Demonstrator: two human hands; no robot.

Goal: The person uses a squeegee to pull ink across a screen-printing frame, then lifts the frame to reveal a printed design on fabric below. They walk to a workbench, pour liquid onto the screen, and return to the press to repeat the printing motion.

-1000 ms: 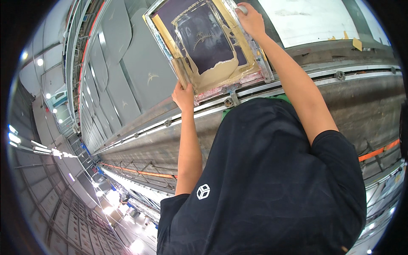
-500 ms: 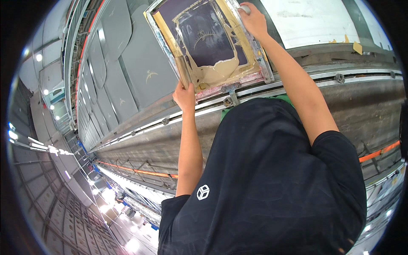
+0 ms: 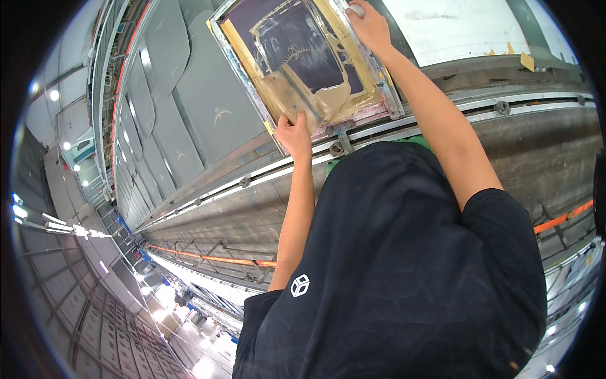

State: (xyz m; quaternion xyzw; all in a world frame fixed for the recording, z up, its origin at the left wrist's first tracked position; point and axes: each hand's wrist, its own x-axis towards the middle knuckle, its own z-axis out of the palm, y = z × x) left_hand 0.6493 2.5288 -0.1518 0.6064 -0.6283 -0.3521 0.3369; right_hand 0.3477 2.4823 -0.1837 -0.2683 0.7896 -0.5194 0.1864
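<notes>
My left hand (image 3: 294,135) is closed on the near end of a squeegee (image 3: 283,95), a flat brownish blade that leans over the left part of the printing screen. Beige ink (image 3: 334,100) is pooled inside the screen, at its near end, beside the blade. The screen's frame (image 3: 391,100) is metal, smeared with paint and lined with tan tape. A small feathery curved design shows on its dark mesh (image 3: 309,66). At the frame's far right side, my right hand (image 3: 371,26) is closed round a whitish rounded knob or grip (image 3: 356,9), only partly visible.
Grey cut panels (image 3: 218,82) lie along the long table on the left, several bearing small pale prints. A white panel (image 3: 451,31) lies to the right, near yellow tape (image 3: 527,61). A metal rail (image 3: 252,175) with bolts runs along the table's near edge.
The squeegee, upright along the frame's left side before, is now tilted flatter and farther right over the mesh. My left hand moved right with it; my right hand stays at the frame's corner.
</notes>
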